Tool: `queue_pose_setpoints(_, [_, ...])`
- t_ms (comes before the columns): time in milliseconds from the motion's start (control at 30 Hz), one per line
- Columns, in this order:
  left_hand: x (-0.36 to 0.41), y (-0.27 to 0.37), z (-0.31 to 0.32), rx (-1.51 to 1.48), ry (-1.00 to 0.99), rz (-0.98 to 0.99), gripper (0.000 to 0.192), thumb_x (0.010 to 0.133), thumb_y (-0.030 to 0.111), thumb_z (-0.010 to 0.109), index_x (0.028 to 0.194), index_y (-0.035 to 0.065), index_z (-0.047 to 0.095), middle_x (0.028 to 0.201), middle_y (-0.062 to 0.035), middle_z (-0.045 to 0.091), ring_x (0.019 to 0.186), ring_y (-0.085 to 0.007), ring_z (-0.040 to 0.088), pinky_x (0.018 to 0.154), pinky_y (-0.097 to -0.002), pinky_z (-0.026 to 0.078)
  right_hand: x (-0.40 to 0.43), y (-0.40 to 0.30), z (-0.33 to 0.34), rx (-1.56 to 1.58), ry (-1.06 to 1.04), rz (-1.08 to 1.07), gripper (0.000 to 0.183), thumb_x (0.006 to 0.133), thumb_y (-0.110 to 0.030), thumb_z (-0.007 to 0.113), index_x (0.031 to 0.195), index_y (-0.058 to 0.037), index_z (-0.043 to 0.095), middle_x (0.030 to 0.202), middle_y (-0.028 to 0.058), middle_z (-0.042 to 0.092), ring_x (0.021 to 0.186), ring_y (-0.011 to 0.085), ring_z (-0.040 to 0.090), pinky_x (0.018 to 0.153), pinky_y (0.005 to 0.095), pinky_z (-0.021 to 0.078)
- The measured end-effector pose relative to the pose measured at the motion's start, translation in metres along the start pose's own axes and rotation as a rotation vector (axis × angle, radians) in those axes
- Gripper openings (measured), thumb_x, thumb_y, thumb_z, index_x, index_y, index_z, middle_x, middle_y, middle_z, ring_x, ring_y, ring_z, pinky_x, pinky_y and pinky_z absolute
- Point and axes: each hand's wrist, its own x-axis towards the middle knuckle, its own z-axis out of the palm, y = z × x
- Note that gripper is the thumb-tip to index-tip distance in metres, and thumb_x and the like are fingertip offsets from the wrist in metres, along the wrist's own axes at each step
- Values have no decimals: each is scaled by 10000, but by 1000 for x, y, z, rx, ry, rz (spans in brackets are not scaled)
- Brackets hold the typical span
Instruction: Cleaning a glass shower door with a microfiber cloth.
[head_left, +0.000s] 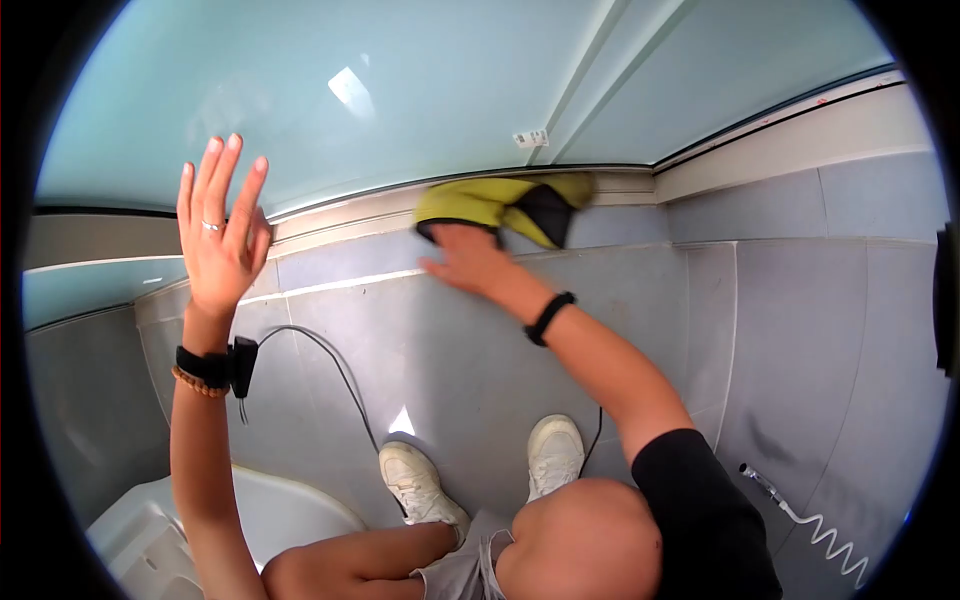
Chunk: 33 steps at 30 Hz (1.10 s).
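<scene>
My right hand (471, 259) grips a yellow-green cloth (465, 201) with a dark grey reverse side. The cloth lies along the pale metal bottom frame (352, 202) of a frosted glass panel (435, 90); its right end is blurred. My fingers are partly tucked under the cloth's dark edge. Further left, my left hand (221, 232) is raised with its fingers spread and nothing in it. It overlaps the glass and frame in view, and whether it touches them I cannot tell. A small white label (531, 139) with print is on the glass.
Grey tiles (480, 352) cover the floor below the frame. A white ceramic fixture (300, 499) stands at the lower left. On the right hangs a handheld sprayer (761, 480) with a coiled white hose (825, 536). A black cable (330, 349) runs from my left wrist past my shoes (420, 480).
</scene>
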Motion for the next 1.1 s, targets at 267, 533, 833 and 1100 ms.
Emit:
queue_pose_setpoints(267, [-90,28,17,-329,-482,-3,693,799,-38,633,1470,127,594,1605,-119,497,1480,-336,481,1233,-545,389,56,-74,9,66,-250,17,478,979,-487,631,1212,-79,722,1311,150,678,1275,351,609,1045,572,497])
queue_pose_setpoints(533, [-110,67,49,-456,-617,81,712,755,-47,628,1453,84,573,1572,-167,507,1382,-416,528,1154,-525,447,-126,5,-75,-151,-69,68,217,937,-70,596,1125,-76,705,1067,161,655,1034,370,653,859,512,550])
queue_pose_setpoints(833, [-48,147,100,-624,-565,263,713,759,-59,657,1451,86,569,1578,-133,502,1375,-387,531,1156,-517,440,-400,36,-155,-81,157,644,279,930,-34,608,1190,-85,698,1068,179,643,971,421,661,792,510,567])
queue_pose_setpoints(1100, [-14,179,107,-678,-516,286,636,775,-52,619,1404,43,612,1533,-166,542,1335,-382,558,1113,-503,464,-470,96,-139,-507,417,883,346,949,-77,641,1279,16,600,1322,273,534,1202,482,536,996,544,455])
